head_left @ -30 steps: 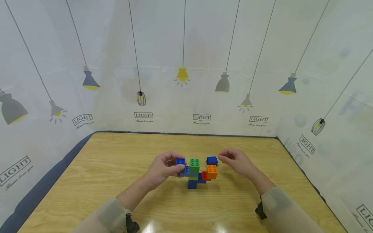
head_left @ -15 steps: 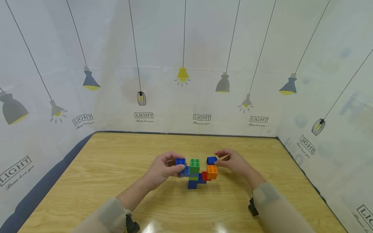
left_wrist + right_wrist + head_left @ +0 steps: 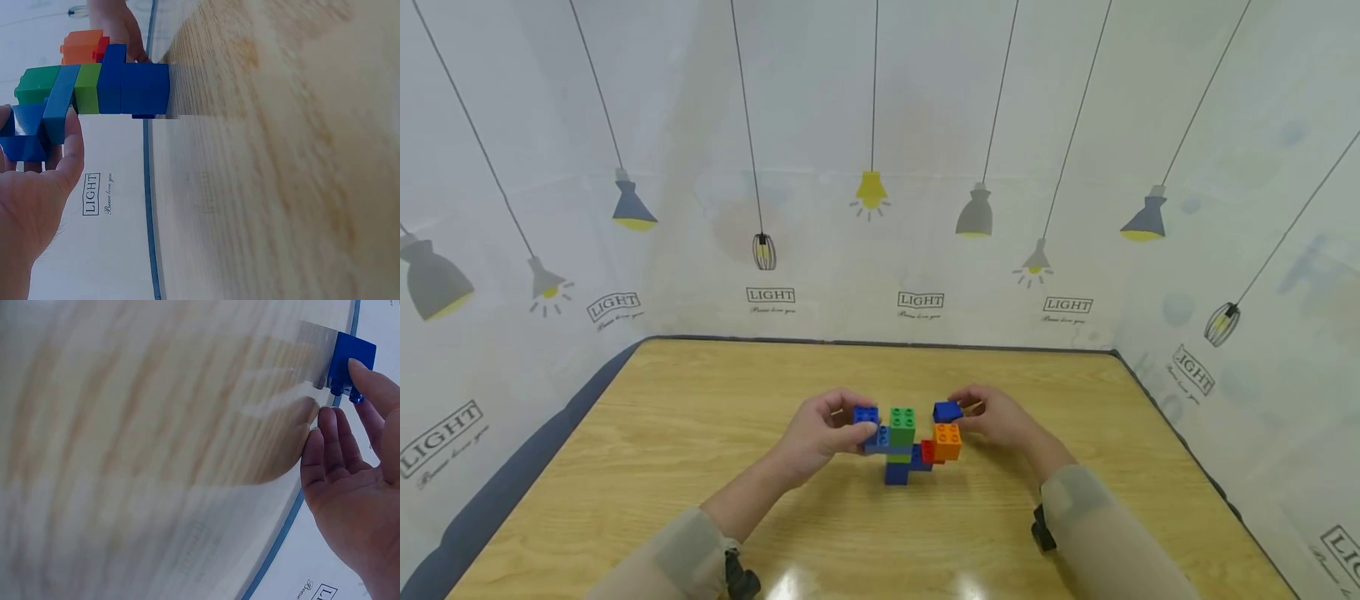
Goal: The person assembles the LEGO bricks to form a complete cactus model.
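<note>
A toy brick build stands upright on the table. Its dark blue base (image 3: pixel 897 474) is at the bottom, a green brick (image 3: pixel 902 425) on top and an orange brick (image 3: pixel 947 442) out to the right, beside a small red brick (image 3: pixel 927 451). At the build's left end my left hand (image 3: pixel 816 437) grips a blue brick (image 3: pixel 865 414), thumb in front; in the left wrist view fingers also touch the lighter blue brick (image 3: pixel 57 119). Behind the orange brick, my right hand (image 3: pixel 1000 417) pinches a loose blue brick (image 3: pixel 353 353) between thumb and index finger, studs toward the palm.
The wooden table (image 3: pixel 737 375) stretches round the build on every side. Behind it and at the sides hangs a pale cloth (image 3: pixel 820 125) printed with lamps. Each wrist carries a dark camera mount, such as the right mount (image 3: pixel 1042 529).
My right hand has moved left to the loose blue brick and taken hold of it; that brick is slightly turned. The left hand and the build have stayed in place.
</note>
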A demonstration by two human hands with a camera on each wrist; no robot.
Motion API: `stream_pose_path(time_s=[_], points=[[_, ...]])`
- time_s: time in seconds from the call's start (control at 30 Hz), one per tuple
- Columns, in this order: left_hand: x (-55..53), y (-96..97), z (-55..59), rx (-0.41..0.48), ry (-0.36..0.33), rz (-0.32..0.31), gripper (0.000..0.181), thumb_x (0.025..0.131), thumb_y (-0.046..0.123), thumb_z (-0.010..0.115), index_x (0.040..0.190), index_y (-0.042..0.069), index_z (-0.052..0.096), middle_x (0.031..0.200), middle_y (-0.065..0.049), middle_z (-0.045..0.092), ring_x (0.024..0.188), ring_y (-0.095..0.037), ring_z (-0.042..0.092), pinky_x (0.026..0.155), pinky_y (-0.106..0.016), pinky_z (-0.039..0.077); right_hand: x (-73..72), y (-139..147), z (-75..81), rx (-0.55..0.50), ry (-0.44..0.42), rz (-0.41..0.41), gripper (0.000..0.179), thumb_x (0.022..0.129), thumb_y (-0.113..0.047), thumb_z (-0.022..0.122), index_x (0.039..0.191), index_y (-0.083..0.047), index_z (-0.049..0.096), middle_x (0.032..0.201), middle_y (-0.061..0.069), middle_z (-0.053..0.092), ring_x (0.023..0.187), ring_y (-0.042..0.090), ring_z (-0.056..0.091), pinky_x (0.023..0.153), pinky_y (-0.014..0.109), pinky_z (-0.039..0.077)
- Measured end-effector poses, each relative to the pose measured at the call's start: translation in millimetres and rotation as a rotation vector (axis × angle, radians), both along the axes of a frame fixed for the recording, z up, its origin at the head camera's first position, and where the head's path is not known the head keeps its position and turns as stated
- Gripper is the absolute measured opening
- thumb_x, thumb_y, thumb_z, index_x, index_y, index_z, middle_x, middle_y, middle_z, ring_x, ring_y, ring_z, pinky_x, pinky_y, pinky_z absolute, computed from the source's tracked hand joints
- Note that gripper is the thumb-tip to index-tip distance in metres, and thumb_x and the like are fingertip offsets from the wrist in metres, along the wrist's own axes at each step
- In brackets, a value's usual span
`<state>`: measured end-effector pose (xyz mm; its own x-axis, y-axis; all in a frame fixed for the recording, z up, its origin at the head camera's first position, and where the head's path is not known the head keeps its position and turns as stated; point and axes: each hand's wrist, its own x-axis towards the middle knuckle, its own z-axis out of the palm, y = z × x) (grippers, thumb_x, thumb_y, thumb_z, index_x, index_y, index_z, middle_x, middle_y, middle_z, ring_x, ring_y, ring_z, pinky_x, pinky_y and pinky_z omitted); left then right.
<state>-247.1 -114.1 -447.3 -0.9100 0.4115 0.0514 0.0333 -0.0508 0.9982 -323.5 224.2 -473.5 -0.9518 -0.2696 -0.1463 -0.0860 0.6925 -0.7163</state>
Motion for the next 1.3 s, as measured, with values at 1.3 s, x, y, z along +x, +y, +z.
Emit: stream_pose_path(time_s=[1.3], points=[[-0.2,-1.0,0.0,0.011,-0.007,-0.005,0.036,0.102,0.012,0.079,0.136,0.004,0.069,0.125,-0.01,0.064,0.113,-0.024,0.069,0.087,-0.037,0.069,39.6,12.8,56.0,-0.18,0.248,0.092,0.044,0.106,-0.027,0.076,0.145,-0.011,0.065,0.134,0.011,0.074,0.12,0.027,0.069,0.1,0.032,0.059]])
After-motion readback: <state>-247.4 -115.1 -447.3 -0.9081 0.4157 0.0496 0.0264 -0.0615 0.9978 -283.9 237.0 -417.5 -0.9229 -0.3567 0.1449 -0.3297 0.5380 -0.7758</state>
